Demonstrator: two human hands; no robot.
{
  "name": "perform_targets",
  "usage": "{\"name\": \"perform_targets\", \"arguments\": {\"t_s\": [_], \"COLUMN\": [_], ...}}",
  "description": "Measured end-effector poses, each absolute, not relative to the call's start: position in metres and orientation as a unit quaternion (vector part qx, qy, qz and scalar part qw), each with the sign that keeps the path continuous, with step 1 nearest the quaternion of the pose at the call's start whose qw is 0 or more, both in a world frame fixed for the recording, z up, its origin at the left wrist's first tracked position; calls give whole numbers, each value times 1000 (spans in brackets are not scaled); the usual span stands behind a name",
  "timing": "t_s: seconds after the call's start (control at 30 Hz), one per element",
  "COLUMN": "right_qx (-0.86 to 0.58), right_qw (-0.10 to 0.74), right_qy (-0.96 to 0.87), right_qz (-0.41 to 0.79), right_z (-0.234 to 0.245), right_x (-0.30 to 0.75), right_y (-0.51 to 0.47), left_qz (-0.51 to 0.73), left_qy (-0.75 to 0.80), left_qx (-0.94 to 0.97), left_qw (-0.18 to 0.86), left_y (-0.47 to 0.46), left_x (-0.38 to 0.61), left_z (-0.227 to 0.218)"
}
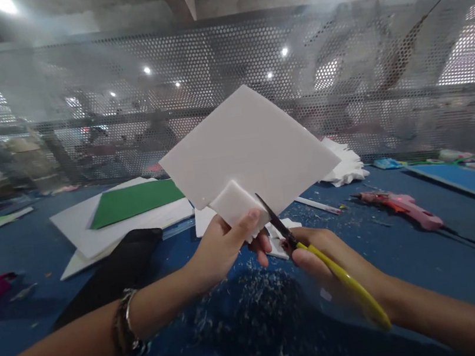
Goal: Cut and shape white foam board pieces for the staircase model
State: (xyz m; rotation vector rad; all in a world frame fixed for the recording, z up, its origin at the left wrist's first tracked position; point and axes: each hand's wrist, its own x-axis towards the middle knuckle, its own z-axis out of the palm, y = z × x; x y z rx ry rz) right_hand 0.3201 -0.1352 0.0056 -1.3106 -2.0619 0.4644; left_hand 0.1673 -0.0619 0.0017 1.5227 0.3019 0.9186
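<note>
My left hand (224, 242) pinches a large white foam sheet (250, 140) together with a smaller white square piece (235, 201) lying over its lower corner. The sheet is held up above the table, tilted corner-up. In my right hand (319, 249) is a pair of scissors (347, 286) with yellow handles and dark blades. The blades point up and left, beside the smaller piece's right edge; whether they touch it I cannot tell. Behind my hands some white cut pieces (279, 243) lie on the table, partly hidden.
Green sheet (138, 202) and white sheets (79, 228) lie left, near a black flat object (117, 267). At right are a pink glue gun (402, 207) with its cord, a blue board (470, 179) and a white frilled stack (345, 165). Scraps litter the blue table (190, 339); perforated metal panel (219, 56) stands behind.
</note>
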Motion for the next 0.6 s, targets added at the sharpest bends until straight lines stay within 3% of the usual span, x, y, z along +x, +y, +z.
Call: {"name": "perform_targets", "arguments": {"t_s": [0.27, 0.6], "right_qx": [-520, -513], "right_qw": [302, 319], "right_qy": [-795, -794], "right_qz": [79, 73], "right_z": [5, 2], "right_x": [323, 323], "right_y": [-133, -131], "left_qz": [392, 400], "left_qy": [139, 146], "left_qx": [661, 650], "left_qw": [625, 630], "left_y": [-62, -63], "left_x": [169, 170], "left_z": [0, -1]}}
